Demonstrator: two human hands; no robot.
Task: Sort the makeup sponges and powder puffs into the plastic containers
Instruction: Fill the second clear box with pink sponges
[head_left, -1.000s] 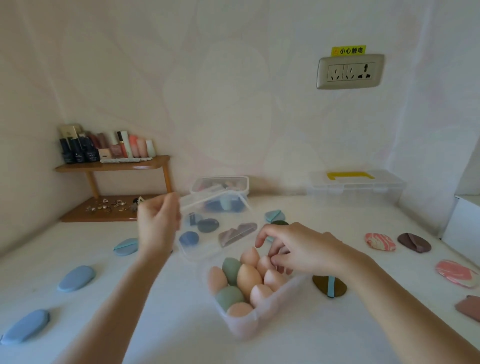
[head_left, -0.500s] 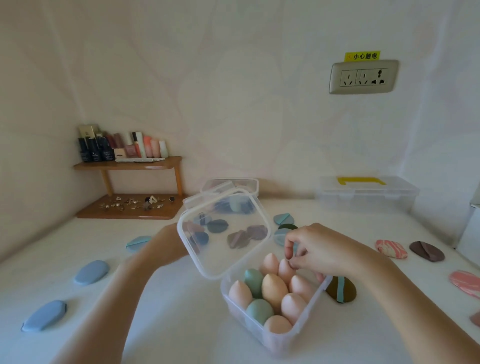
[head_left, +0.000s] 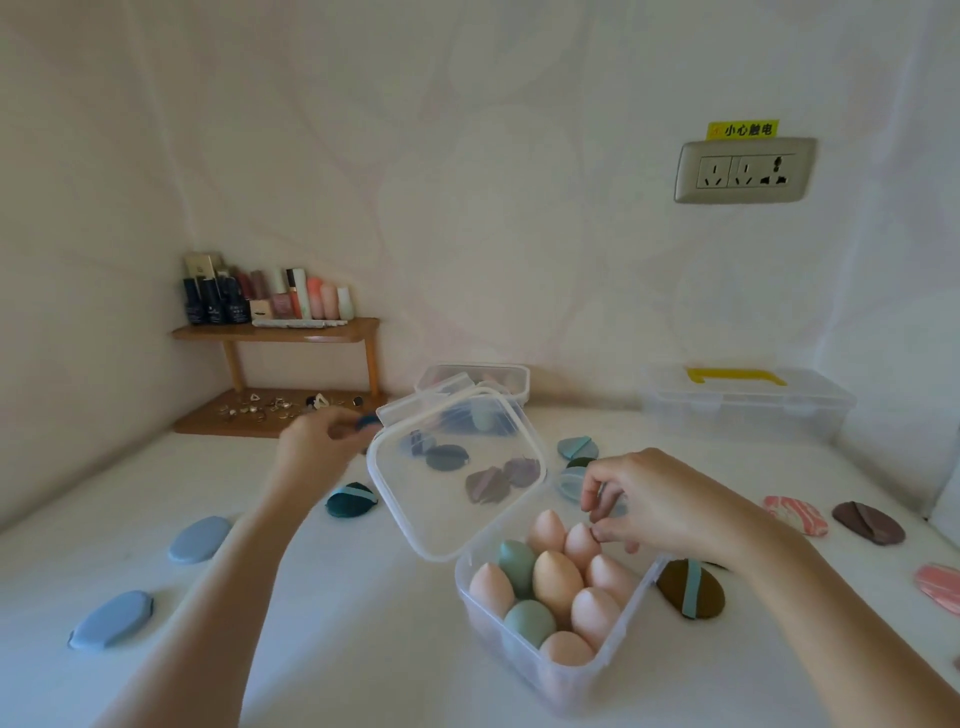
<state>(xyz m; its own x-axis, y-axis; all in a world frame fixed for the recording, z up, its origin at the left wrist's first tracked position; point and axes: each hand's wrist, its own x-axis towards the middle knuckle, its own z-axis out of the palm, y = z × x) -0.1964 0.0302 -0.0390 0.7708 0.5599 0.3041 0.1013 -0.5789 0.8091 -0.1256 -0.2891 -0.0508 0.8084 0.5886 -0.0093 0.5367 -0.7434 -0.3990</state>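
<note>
Nine egg-shaped sponges (head_left: 557, 582), seven peach, two green, fill the clear container (head_left: 582, 670); right hand (head_left: 670, 506) fingers pinch one, left hand (head_left: 317, 449) perhaps holds the lid (head_left: 452, 499)

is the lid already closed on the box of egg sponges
No, the clear lid is tilted up over the container, held by the left hand, with the egg sponges uncovered.

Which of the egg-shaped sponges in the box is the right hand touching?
The right hand pinches the pink sponge in the box's back row, right of the other back pink one; the rest stand untouched.
</note>
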